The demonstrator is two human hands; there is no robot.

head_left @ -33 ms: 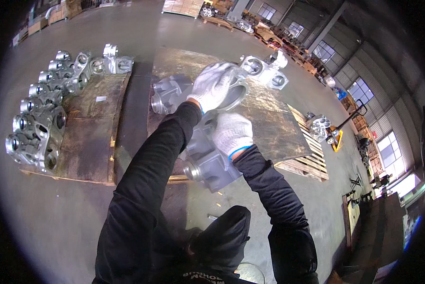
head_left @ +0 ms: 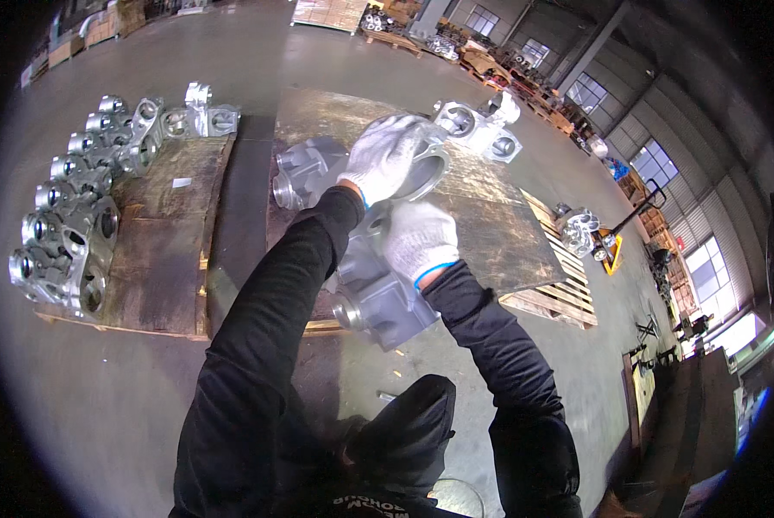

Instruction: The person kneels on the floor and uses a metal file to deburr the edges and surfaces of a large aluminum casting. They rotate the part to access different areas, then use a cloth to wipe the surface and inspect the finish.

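A large grey metal casting (head_left: 390, 304) with a round ring flange (head_left: 428, 179) stands in front of me at the pallet's near side. My left hand (head_left: 385, 157), in a white glove, lies over the casting beside the ring, its fingers stretched toward the far rim. Lower and nearer, my gloved right hand (head_left: 421, 236) is curled against the casting below the ring. Its fingertips are hidden, so anything in them cannot be made out. Another grey casting (head_left: 308, 168) sits just left of my left hand. A brighter casting (head_left: 478, 129) lies beyond the ring.
Under the castings is a board-topped pallet (head_left: 508, 246), with a slatted pallet (head_left: 568, 298) at its right. On the left, another pallet (head_left: 164, 259) bears several shiny castings (head_left: 75, 233). A yellow pallet jack (head_left: 610, 252) stands farther right.
The view has shifted slightly. My right hand has moved a little up and left on the casting; my left hand stays about where it was.
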